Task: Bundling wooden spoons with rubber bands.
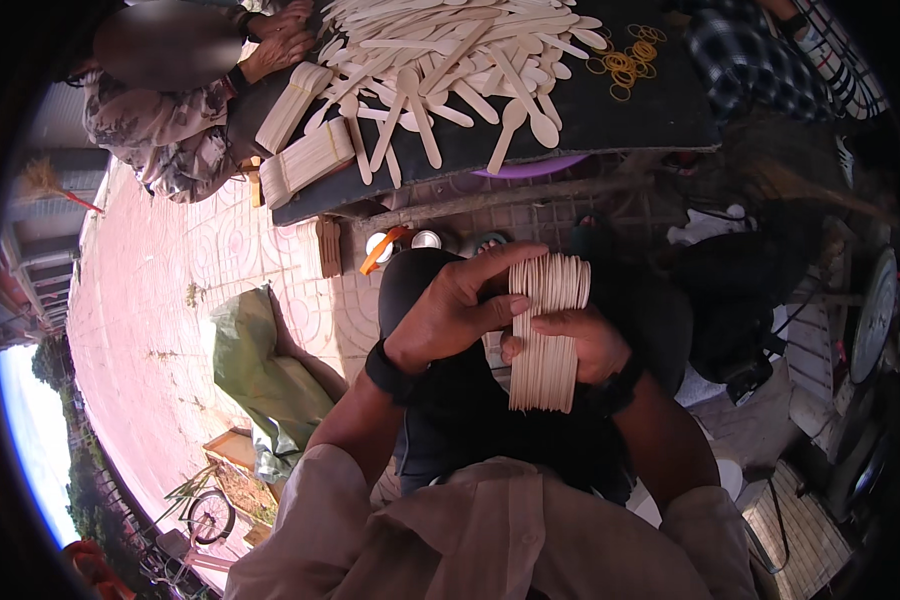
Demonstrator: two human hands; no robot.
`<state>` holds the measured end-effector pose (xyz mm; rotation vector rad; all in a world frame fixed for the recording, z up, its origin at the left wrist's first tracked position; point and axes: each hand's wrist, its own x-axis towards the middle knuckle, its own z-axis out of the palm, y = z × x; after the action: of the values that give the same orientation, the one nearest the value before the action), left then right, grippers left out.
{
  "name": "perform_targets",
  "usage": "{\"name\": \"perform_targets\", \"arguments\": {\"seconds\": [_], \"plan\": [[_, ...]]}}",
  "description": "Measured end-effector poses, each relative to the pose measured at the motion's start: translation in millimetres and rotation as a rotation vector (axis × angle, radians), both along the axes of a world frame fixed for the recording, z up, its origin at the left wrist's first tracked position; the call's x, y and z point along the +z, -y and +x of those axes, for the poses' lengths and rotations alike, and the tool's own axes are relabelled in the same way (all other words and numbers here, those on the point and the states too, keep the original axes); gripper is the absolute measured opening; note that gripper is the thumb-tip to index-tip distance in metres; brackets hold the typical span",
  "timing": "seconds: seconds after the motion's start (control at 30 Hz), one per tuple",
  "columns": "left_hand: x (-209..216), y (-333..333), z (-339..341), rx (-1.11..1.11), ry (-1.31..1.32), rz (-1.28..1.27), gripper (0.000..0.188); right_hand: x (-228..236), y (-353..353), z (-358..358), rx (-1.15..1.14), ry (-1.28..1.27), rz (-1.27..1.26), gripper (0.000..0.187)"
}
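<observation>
Wooden stack (543,375) is located between both hands, on the near side of the tabletop (660,120), long axis running near to far. Right hand (602,345): at its right side, nearer its middle, fingers clamped around it. Left hand (458,300): index finger and thumb spread at its far left corner; clamping cannot be confirmed.

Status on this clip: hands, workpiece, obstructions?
Right hand clasps wooden stack over lap. Left hand at its far end, thumb and forefinger apart. Loose spoons on dark table ahead; no visible obstruction.
</observation>
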<state>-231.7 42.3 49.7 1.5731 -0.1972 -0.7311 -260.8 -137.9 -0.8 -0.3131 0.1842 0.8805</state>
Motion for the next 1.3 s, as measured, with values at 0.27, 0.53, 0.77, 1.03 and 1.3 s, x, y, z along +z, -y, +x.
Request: {"name": "perform_targets", "arguments": {"seconds": [0.27, 0.53, 0.77, 1.03, 1.3], "plan": [[1, 3, 4, 0.025, -0.150, -0.053, 0.046, -11, -2, 0, 0.015, -0.054, -0.066, 0.034], [-12, 5, 2, 0.050, -0.026, -0.161, 0.045, -11, 0, 2, 0.006, 0.009, -0.060, 0.032], [5, 4, 32, 0.016, 0.075, -0.080, 0.046, 8, -3, 32, -0.041, 0.108, -0.194, 0.036], [21, 2, 85, 0.041, -0.063, -0.172, 0.048, 19, -16, 81, -0.129, 0.105, -0.151, 0.031], [26, -37, 131, 0.140, 0.035, -0.098, 0.042, 30, -12, 102, -0.029, 0.142, -0.202, 0.031]]}}
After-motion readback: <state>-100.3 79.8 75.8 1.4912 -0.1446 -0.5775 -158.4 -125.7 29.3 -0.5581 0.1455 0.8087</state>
